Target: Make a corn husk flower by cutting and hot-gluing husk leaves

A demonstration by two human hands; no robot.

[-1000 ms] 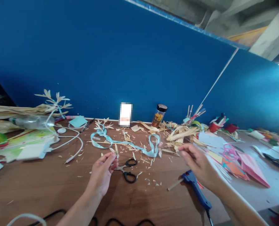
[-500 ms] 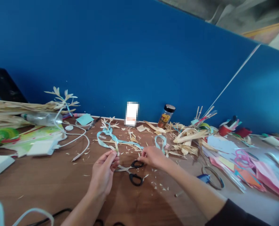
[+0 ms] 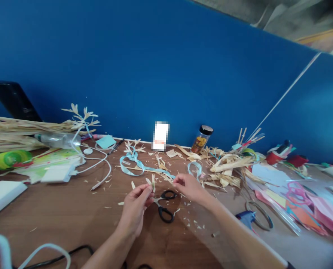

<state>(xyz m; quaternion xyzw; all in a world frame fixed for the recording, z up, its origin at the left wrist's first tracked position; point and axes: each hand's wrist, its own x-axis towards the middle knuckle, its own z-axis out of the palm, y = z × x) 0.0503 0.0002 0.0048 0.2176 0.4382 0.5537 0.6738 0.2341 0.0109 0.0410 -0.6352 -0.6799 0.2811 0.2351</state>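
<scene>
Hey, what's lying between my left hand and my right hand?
In the head view, the black-handled scissors lie between your left hand and right hand, with pale scraps around them.

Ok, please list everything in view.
desk: 1, brown, underneath
partition: 1, blue, behind
scissors: 1, black-handled, centre
ribbon: uncounted, light blue, behind scissors
jar: 1, black-lidded, rear
husks: many, tan, both sides
scraps: many, pale, around scissors
glue gun: 1, blue, right
pen cup: 1, red, right
papers: several, mixed, both sides
bottle: 1, clear, left
boxes: 2, white, left
cables: several, mostly white, left
left hand: 1, pinching pale slivers, centre
right hand: 1, bare, centre
</scene>
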